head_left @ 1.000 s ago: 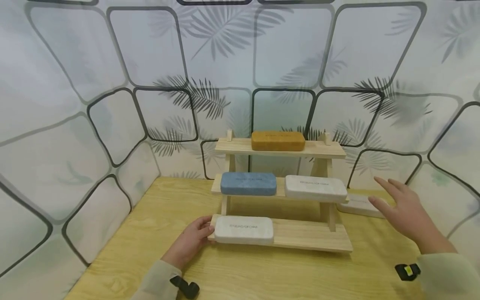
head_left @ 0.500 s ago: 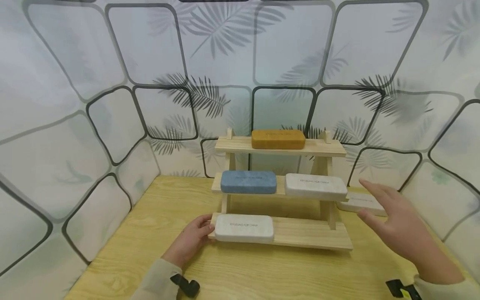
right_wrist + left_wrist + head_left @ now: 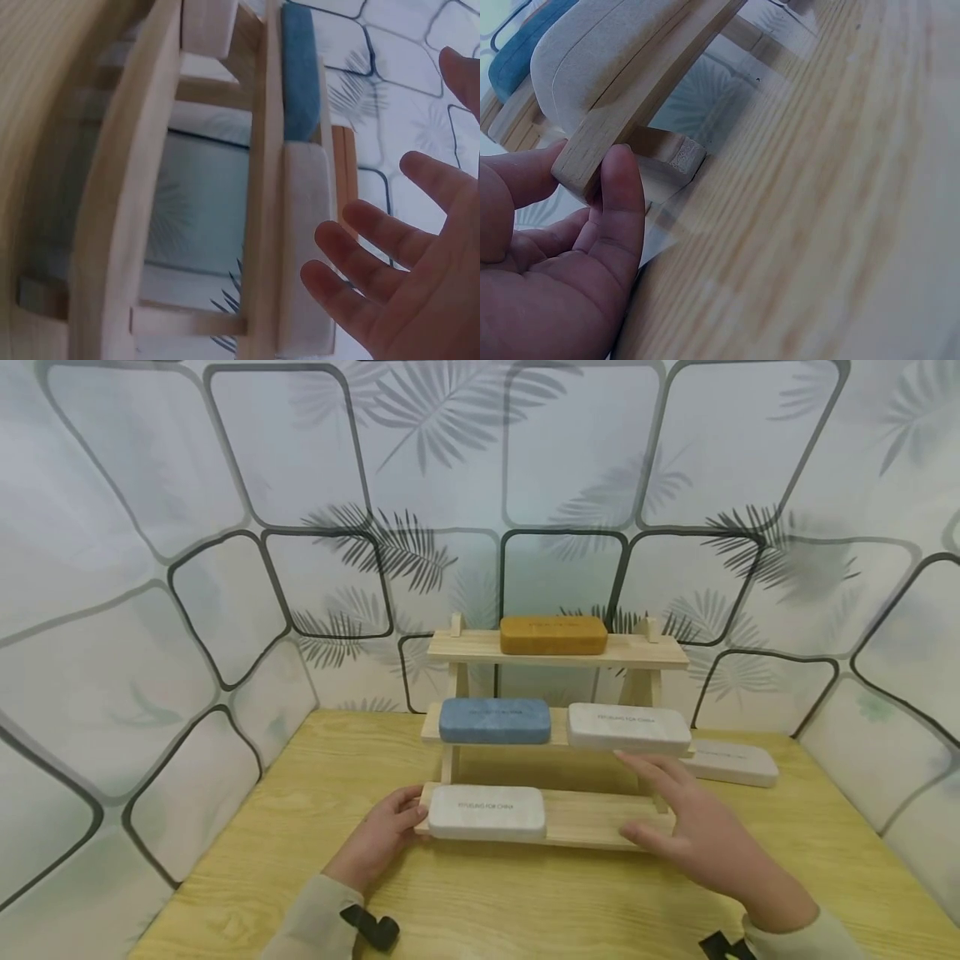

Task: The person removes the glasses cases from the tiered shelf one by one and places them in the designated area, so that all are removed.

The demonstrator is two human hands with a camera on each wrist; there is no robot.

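Observation:
A three-tier wooden display rack (image 3: 592, 817) stands on the table. My left hand (image 3: 384, 831) pinches the left end of its lowest shelf (image 3: 592, 154) between thumb and fingers. Beside those fingers, a white glasses case (image 3: 487, 812) lies on that shelf. On the middle tier sit a blue glasses case (image 3: 495, 721) and a second white glasses case (image 3: 628, 727). An orange-brown case (image 3: 553, 636) rests on the top tier. My right hand (image 3: 697, 827) hovers before the rack's right side, fingers spread and holding nothing, as the right wrist view (image 3: 405, 277) also shows.
Another white case (image 3: 731, 763) lies on the table behind the rack's right side. A patterned cloth wall (image 3: 450, 460) encloses the back and sides. Bare wood-grain table (image 3: 525, 902) extends in front of the rack.
My right hand has moved left, from beside the white case on the table to in front of the rack's right part. My left hand keeps its grip on the lowest shelf.

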